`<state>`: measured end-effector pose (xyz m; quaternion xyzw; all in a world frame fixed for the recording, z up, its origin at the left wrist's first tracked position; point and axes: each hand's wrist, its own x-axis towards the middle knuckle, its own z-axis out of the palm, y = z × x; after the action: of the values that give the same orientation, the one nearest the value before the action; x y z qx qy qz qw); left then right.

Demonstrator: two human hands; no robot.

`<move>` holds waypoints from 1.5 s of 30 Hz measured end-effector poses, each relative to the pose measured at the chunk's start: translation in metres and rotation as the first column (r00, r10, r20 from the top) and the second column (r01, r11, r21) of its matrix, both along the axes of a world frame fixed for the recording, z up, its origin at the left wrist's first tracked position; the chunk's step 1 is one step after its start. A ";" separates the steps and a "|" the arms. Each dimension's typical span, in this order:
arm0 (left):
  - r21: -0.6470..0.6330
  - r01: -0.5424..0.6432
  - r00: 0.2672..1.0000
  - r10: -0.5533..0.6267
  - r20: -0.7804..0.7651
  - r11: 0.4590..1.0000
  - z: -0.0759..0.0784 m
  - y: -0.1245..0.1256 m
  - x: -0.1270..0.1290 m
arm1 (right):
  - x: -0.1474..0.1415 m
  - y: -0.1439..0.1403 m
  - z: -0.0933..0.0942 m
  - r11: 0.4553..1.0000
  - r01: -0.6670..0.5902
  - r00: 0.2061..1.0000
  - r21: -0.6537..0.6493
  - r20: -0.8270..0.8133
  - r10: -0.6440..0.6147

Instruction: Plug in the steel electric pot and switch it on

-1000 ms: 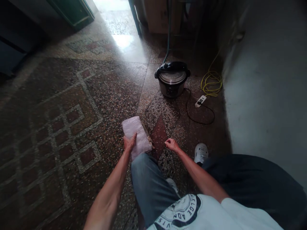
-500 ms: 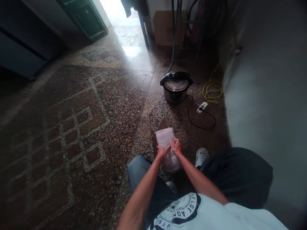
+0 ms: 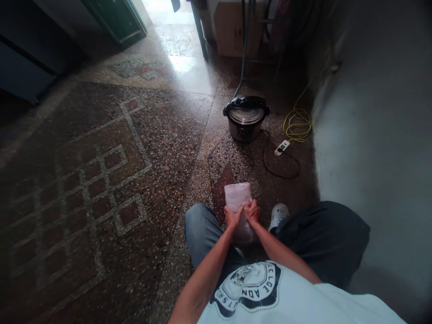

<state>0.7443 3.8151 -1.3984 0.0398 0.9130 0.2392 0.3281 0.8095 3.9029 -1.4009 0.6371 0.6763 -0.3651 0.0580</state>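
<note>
Pale plastic pouch [image 3: 238,200] sits between your knees, held upright in front of you above the patterned terrazzo floor [image 3: 111,166]. Your left hand [image 3: 232,218] grips its left side, fingers curled around the edge, and your right hand [image 3: 252,210] grips the right side just beside it, fingers likewise closed on the plastic; the two hands nearly touch across the middle of the pouch. The upper part of the pouch stands clear above your knuckles, flat and whitish, while its lower part bulges below your hands, against your lap. You cannot tell from here what is inside it.

Beyond the pouch, well apart from it, a rice cooker [image 3: 245,118] stands on the floor with its lid down. A black cord [image 3: 281,168] loops from the cooker toward a white power strip [image 3: 282,147] just to its right, and a coil of yellow cable [image 3: 297,123] lies near the grey wall [image 3: 371,135]. A cardboard box [image 3: 229,29] stands further back near the bright doorway.
</note>
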 end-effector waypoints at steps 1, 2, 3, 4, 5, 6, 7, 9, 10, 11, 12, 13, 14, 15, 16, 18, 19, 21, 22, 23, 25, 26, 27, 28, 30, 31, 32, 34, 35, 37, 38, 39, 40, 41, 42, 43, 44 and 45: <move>-0.006 -0.013 0.999 0.013 -0.036 1.000 -0.001 0.001 0.004 | 0.000 0.000 -0.001 1.000 0.001 1.000 0.002 0.001 -0.001; -0.009 -0.031 0.997 0.030 -0.077 0.999 -0.002 0.001 0.007 | 0.001 0.000 -0.001 1.000 0.001 1.000 0.003 -0.001 -0.001; -0.010 -0.053 0.992 0.051 -0.118 0.999 -0.003 0.002 0.010 | 0.001 -0.001 -0.002 1.000 0.000 1.000 0.004 -0.004 0.000; -0.009 -0.072 0.986 0.070 -0.154 0.997 -0.004 0.003 0.012 | 0.002 -0.001 -0.003 1.000 0.000 1.000 0.007 -0.007 0.000; -0.006 -0.090 0.979 0.087 -0.185 0.996 -0.006 0.004 0.014 | 0.003 -0.001 -0.005 1.000 -0.001 1.000 0.011 -0.009 0.001; -0.003 -0.102 0.973 0.099 -0.209 0.995 -0.008 0.004 0.014 | 0.003 -0.002 -0.006 1.000 0.000 1.000 0.016 -0.010 0.000; -0.001 -0.107 0.969 0.104 -0.226 0.994 -0.009 0.004 0.015 | 0.003 -0.002 -0.006 1.000 0.001 1.000 0.023 -0.011 -0.001; 0.002 -0.096 0.965 0.094 -0.245 0.995 -0.010 0.005 0.015 | 0.003 -0.003 -0.007 0.999 0.002 1.000 0.032 -0.016 -0.002; 0.001 -0.090 0.963 0.087 -0.254 0.996 -0.010 0.005 0.015 | 0.003 -0.003 -0.008 0.999 0.002 1.000 0.034 -0.020 -0.002; -0.001 -0.084 0.961 0.081 -0.263 0.996 -0.010 0.005 0.015 | 0.002 -0.003 -0.007 0.999 0.003 1.000 0.034 -0.023 -0.002; -0.005 -0.081 0.959 0.077 -0.271 0.997 -0.010 0.005 0.015 | 0.002 -0.003 -0.007 0.999 0.003 1.000 0.033 -0.026 -0.002; -0.010 -0.082 0.957 0.076 -0.279 0.997 -0.009 0.005 0.015 | 0.001 -0.002 -0.007 1.000 0.003 1.000 0.031 -0.026 -0.002; -0.015 -0.082 0.956 0.074 -0.285 0.997 -0.009 0.005 0.015 | 0.001 -0.002 -0.006 1.000 0.003 1.000 0.028 -0.025 -0.003; -0.019 -0.081 0.954 0.072 -0.290 0.997 -0.008 0.006 0.016 | 0.001 -0.002 -0.005 1.000 0.003 1.000 0.026 -0.024 -0.002; -0.022 -0.079 0.954 0.069 -0.293 0.997 -0.008 0.006 0.016 | 0.002 -0.002 -0.004 1.000 0.001 1.000 0.022 -0.021 0.000; -0.026 -0.068 0.955 0.057 -0.293 0.997 -0.007 0.006 0.016 | 0.002 -0.001 -0.002 1.000 -0.008 1.000 0.016 -0.007 0.008; -0.026 -0.063 0.955 0.052 -0.291 0.998 -0.007 0.006 0.016 | 0.003 -0.001 -0.001 1.000 -0.014 1.000 0.015 0.002 0.014; -0.028 -0.056 0.957 0.046 -0.287 0.998 -0.007 0.006 0.015 | 0.003 -0.001 0.000 1.000 -0.021 1.000 0.018 0.021 0.021; -0.030 -0.052 0.958 0.042 -0.284 0.998 -0.007 0.006 0.015 | 0.003 -0.001 0.000 1.000 -0.023 0.999 0.020 0.028 0.022; -0.034 -0.050 0.959 0.039 -0.280 0.998 -0.007 0.005 0.016 | 0.003 0.000 0.000 1.000 -0.022 0.999 0.022 0.034 0.021; -0.053 -0.045 0.963 0.029 -0.269 0.998 -0.007 0.005 0.016 | 0.003 0.000 -0.001 1.000 -0.017 0.999 0.023 0.036 0.016; -0.064 -0.043 0.965 0.024 -0.262 0.997 -0.006 0.005 0.016 | 0.003 -0.001 -0.002 1.000 -0.015 0.999 0.022 0.031 0.014; -0.073 -0.041 0.966 0.021 -0.257 0.996 -0.005 0.006 0.016 | 0.003 -0.001 -0.003 1.000 -0.012 1.000 0.022 0.025 0.011; -0.081 -0.039 0.967 0.017 -0.254 0.996 -0.004 0.006 0.015 | 0.003 -0.001 -0.003 1.000 -0.009 1.000 0.021 0.017 0.009; -0.089 -0.029 0.968 0.006 -0.249 0.996 -0.001 0.007 0.015 | 0.003 -0.001 -0.004 1.000 -0.006 1.000 0.022 0.003 0.006; -0.089 -0.024 0.969 0.001 -0.248 0.996 0.000 0.007 0.015 | 0.003 -0.001 -0.005 1.000 -0.005 1.000 0.024 -0.004 0.005; -0.089 -0.021 0.969 -0.002 -0.248 0.996 0.001 0.008 0.015 | 0.003 -0.001 -0.006 1.000 -0.004 1.000 0.024 -0.010 0.004; -0.090 -0.019 0.969 -0.004 -0.247 0.996 0.003 0.008 0.015 | 0.003 -0.001 -0.007 1.000 -0.002 1.000 0.017 -0.012 0.002; -0.094 -0.017 0.969 -0.007 -0.247 0.995 0.003 0.008 0.015 | 0.003 -0.001 -0.008 1.000 -0.002 1.000 0.015 -0.008 0.002; -0.116 -0.005 0.970 -0.023 -0.242 0.993 0.002 0.008 0.015 | 0.004 -0.002 -0.010 1.000 -0.006 1.000 0.015 0.006 0.006; -0.128 0.001 0.970 -0.032 -0.241 0.992 0.001 0.008 0.015 | 0.004 -0.002 -0.011 1.000 -0.010 1.000 0.018 0.013 0.010; -0.135 0.004 0.969 -0.037 -0.243 0.991 0.000 0.008 0.015 | 0.005 -0.003 -0.012 1.000 -0.013 1.000 0.022 0.018 0.013; -0.140 0.007 0.969 -0.041 -0.245 0.990 0.000 0.008 0.015 | 0.005 -0.003 -0.012 1.000 -0.016 1.000 0.027 0.017 0.016; -0.144 0.009 0.968 -0.045 -0.247 0.990 -0.001 0.008 0.015 | 0.005 -0.003 -0.012 0.999 -0.018 1.000 0.031 0.013 0.017; -0.145 0.011 0.968 -0.047 -0.247 0.989 -0.002 0.008 0.015 | 0.005 -0.003 -0.012 0.999 -0.017 1.000 0.036 0.004 0.017; -0.147 0.011 0.968 -0.047 -0.245 0.989 -0.002 0.008 0.015 | 0.006 -0.003 -0.012 0.999 -0.015 1.000 0.040 -0.005 0.016; -0.150 0.007 0.970 -0.043 -0.241 0.989 -0.002 0.008 0.015 | 0.005 -0.003 -0.011 0.999 -0.012 1.000 0.043 -0.015 0.013; -0.149 -0.001 0.971 -0.035 -0.238 0.989 -0.002 0.008 0.015 | 0.005 -0.004 -0.011 0.999 -0.008 1.000 0.045 -0.023 0.009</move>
<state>0.7592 3.8228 -1.4003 0.0516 0.9608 0.1612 0.2196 0.8148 3.8994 -1.4118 0.6311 0.6876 -0.3570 0.0373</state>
